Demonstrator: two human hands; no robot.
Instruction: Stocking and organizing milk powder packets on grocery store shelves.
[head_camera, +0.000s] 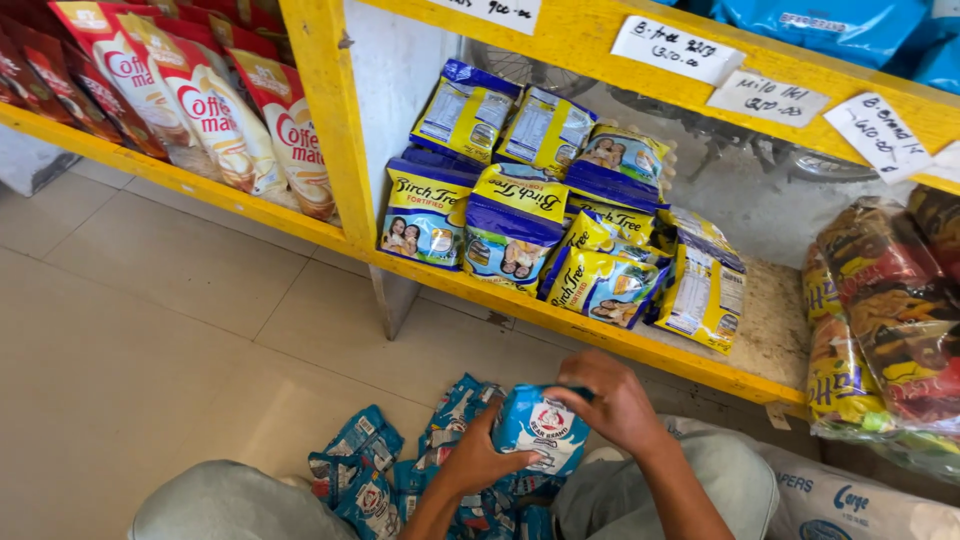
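Both my hands hold one light blue and white pouch (541, 428) low in the middle of the view. My left hand (478, 458) grips it from below and the left side. My right hand (608, 400) closes over its top right corner. Under the pouch, several more blue pouches (372, 470) lie in a loose heap on the tiled floor between my knees. Just beyond my hands runs the front edge of a yellow wooden shelf (560, 318) carrying yellow and blue sachets (520, 228), some upright and some toppled.
Red and white pouches (205, 100) lean on the shelf at the upper left. Clear-wrapped bundles of packets (885, 330) fill the right end. A white sack (850, 500) lies by my right knee. Paper price slips (768, 98) hang on the upper board. Beige tiles (140, 330) spread left.
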